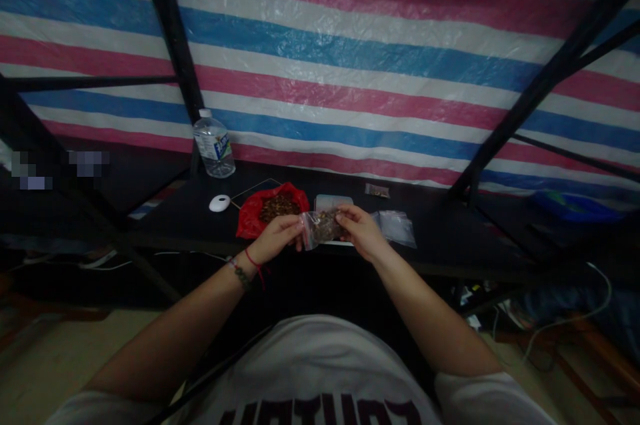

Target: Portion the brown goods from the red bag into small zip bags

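A clear zip-lock bag with small brown pieces inside is stretched between my two hands, above the near edge of the black table. My left hand pinches its red-striped zip end. At the other end, the fingers of my right hand are closed on the filled part. Behind the bag lies a flat pale device, partly covered by the bag and hands. To the left, an open red plastic bag holds a heap of small brown pieces. Flat clear bags lie right of my right hand.
A small filled clear bag rests farther back on the black table. A large clear bottle and a white mouse are at the left. Black metal posts and a striped plastic sheet stand around the table.
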